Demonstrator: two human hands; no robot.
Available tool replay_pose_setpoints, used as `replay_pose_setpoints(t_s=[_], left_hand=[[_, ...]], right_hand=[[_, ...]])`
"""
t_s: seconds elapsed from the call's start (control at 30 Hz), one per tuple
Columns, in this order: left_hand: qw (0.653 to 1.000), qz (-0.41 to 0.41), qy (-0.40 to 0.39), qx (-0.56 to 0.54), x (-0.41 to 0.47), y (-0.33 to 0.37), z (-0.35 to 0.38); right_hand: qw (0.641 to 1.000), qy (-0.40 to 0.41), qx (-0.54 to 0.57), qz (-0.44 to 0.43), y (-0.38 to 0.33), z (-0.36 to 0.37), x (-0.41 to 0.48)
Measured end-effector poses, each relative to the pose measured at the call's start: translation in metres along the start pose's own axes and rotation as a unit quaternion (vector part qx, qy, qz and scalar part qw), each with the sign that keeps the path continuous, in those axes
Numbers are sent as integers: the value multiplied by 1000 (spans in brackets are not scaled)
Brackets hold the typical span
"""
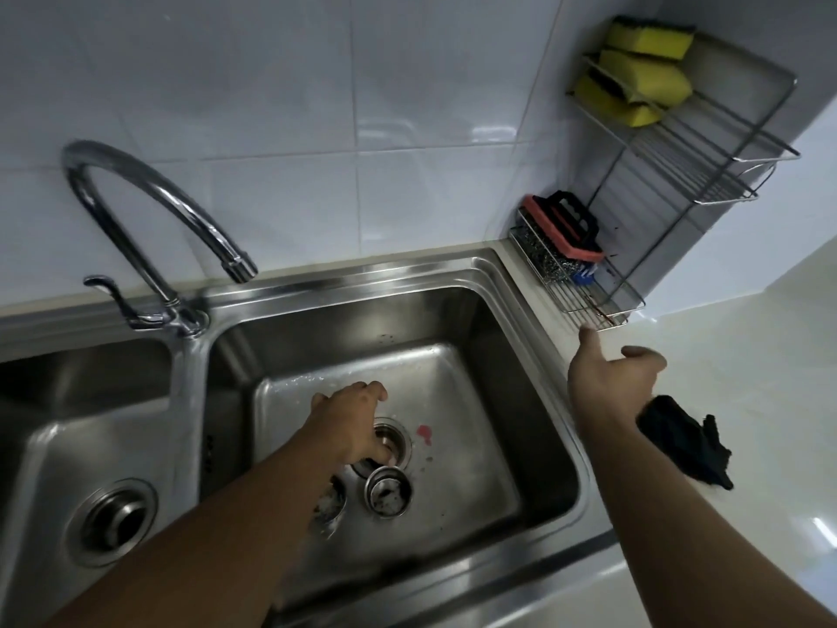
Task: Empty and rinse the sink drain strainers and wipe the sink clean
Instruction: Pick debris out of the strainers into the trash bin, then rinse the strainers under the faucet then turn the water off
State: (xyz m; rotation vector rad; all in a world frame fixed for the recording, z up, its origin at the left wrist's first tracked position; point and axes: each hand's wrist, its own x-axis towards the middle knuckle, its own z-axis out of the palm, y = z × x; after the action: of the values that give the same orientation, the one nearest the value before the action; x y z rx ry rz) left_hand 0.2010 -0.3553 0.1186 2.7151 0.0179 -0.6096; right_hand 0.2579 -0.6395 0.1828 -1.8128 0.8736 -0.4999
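From the head view I take the open drain [393, 435] in the right basin of the sink [362, 278] as my mark. My left hand [351, 423] reaches down onto its left edge, fingers [371, 392] curled downward; I cannot tell whether they grip anything. A strainer [388, 491] stands on the basin floor just nearer me than the drain, dark debris inside. A second strainer [330, 505] lies left of it, half hidden by my forearm. A pink stain [424, 431] sits just right of the drain. Well to the right, my right hand [611, 383] hangs over the worktop [747, 378], thumb spread, fingers loose and holding nothing. A black cloth [688, 441] lies beside that wrist. Beyond stands a rack [679, 151] with sponges [643, 61].
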Motion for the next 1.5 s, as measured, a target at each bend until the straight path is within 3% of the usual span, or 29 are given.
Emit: replay_pose_setpoints(t_s=[0.1,0.23,0.4,0.6,0.87,1.1,1.5], left_hand=[[1000,-12,20,-6,-13,-20,-8],[997,-33,73,-11,-31,-56,-24],[987,-60,146,18,-56,-96,-52],[976,-79,202,25,-82,-126,-75],[957,-114,260,60,-105,-158,-96],[963,-140,218,80,-95,-182,-118],[961,-180,202,60,-68,-195,-128]], right_hand=[[999,-39,16,-33,8,2,-40],[979,-194,4,-57,15,13,-94],[932,-324,-92,-133,16,59,-170],[843,-426,-188,-271,4,115,-235],[763,-502,-263,-312,-28,155,-279],[664,-529,-419,-324,1,145,-277],[597,-552,-509,-283,76,146,-263]])
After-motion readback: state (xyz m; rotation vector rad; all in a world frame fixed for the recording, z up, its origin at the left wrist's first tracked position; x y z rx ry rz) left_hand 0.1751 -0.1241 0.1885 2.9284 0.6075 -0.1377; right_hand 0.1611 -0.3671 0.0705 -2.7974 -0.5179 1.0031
